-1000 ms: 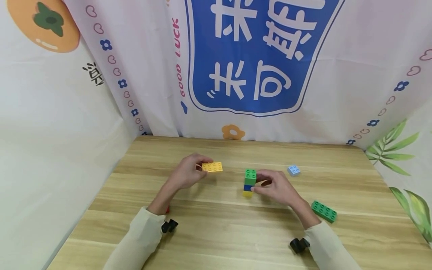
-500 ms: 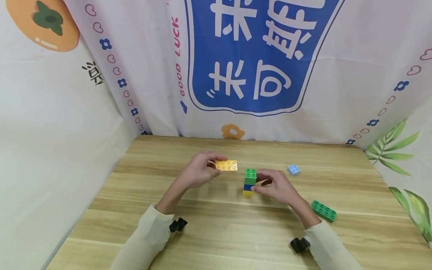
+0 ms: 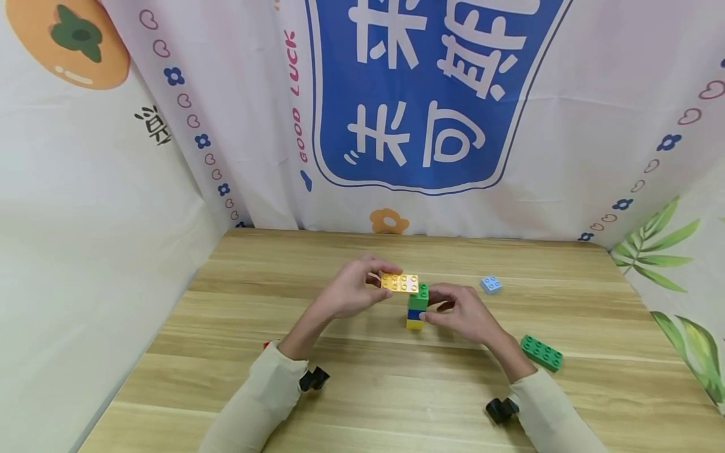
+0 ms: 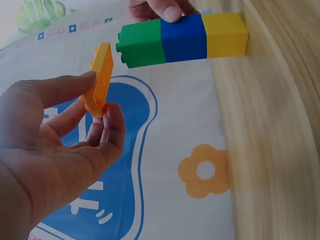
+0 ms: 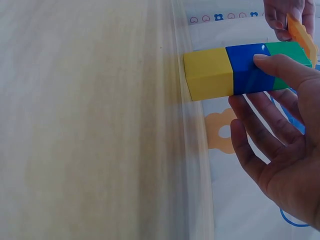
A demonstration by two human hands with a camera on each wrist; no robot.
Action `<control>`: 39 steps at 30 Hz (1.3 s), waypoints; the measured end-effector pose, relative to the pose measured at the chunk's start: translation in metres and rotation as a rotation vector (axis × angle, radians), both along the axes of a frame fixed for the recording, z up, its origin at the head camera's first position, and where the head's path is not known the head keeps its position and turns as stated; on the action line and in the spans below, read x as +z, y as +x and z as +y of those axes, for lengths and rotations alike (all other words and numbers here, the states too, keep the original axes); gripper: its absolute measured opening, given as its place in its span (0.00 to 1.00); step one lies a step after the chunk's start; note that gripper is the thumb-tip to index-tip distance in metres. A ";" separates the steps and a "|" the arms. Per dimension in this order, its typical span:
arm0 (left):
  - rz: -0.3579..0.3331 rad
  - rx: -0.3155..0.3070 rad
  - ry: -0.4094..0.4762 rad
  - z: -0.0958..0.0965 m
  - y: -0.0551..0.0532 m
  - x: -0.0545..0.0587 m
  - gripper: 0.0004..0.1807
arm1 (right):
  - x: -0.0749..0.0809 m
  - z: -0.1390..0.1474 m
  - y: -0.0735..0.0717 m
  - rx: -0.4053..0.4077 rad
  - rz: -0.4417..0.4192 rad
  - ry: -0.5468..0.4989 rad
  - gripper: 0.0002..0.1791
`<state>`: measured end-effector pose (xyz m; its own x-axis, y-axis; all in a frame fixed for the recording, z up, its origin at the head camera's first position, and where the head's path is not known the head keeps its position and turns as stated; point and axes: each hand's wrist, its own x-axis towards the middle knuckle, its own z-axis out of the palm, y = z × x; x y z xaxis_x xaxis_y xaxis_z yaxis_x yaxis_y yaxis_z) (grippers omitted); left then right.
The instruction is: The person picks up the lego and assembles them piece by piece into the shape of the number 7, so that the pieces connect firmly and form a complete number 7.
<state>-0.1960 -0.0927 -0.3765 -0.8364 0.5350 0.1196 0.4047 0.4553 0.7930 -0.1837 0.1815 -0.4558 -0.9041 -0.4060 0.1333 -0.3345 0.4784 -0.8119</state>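
Observation:
Three bricks form an upright tower on the table: a yellow brick (image 5: 207, 74) at the bottom, a blue brick (image 4: 184, 38) in the middle and a green brick (image 4: 142, 45) on top, studs up. My right hand (image 3: 461, 313) holds this tower from the right, thumb on the blue brick. Between thumb and fingers, my left hand (image 3: 354, 290) pinches a flat orange brick (image 3: 399, 282) with two rows of studs. In the head view its right end overlaps the green brick's top; the left wrist view shows a gap between the two.
A small light-blue brick (image 3: 491, 285) lies behind the right hand, and a long green brick (image 3: 542, 352) lies beside the right forearm. Part of a red piece (image 3: 267, 344) shows by the left sleeve. A printed curtain (image 3: 334, 207) hangs along the table's back edge.
My left hand has carried the flat orange brick rightward, from left of the tower to over its top. The right hand and the tower have stayed in place.

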 end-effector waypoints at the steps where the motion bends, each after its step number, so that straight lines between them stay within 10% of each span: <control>1: -0.003 -0.001 0.001 0.001 0.000 -0.001 0.21 | 0.000 0.000 0.000 -0.001 -0.002 0.001 0.21; 39: 0.001 -0.017 -0.048 0.017 -0.007 -0.010 0.19 | 0.003 0.000 -0.002 -0.001 -0.048 0.016 0.24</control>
